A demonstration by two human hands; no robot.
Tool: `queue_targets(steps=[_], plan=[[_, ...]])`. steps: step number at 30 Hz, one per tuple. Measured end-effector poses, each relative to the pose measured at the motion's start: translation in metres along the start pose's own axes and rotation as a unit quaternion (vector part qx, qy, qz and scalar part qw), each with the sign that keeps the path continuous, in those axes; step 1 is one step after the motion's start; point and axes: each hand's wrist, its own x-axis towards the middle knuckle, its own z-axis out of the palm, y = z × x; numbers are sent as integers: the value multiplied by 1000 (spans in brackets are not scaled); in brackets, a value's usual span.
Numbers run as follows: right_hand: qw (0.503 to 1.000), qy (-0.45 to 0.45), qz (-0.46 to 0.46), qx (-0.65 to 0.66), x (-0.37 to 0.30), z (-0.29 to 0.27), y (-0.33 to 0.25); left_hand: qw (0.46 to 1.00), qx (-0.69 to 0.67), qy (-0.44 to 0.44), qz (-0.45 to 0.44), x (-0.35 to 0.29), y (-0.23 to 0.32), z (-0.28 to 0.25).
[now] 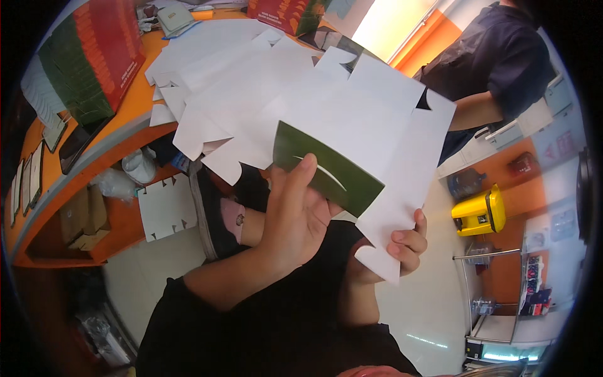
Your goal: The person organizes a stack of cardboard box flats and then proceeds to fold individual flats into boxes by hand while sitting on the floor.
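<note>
In front of me is a large die-cut cardboard sheet (402, 119), white on the face toward me, with notched tabs along its edges. One panel is folded over and shows a green flap (361, 188) with a curved slit. My left hand (292, 217) grips this flap, thumb lying on the green side by the slit and the other fingers curled at its lower edge. My right hand (405, 248) is closed on the sheet's lower right corner, fingers wrapped around the edge beside a rounded tab.
More white cardboard blanks (220, 69) lie on the orange desk (154, 47). Red and green boxes (94, 63) stand at its left. A person in dark clothes (483, 56) is at the upper right. A yellow bin (480, 213) stands on the right, near a metal rack (490, 254).
</note>
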Motion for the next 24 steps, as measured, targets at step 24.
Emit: queue_targets(steps=[24], plan=[[956, -195, 219, -20, 21, -6, -15, 943, 316, -84, 63, -7, -20, -8]])
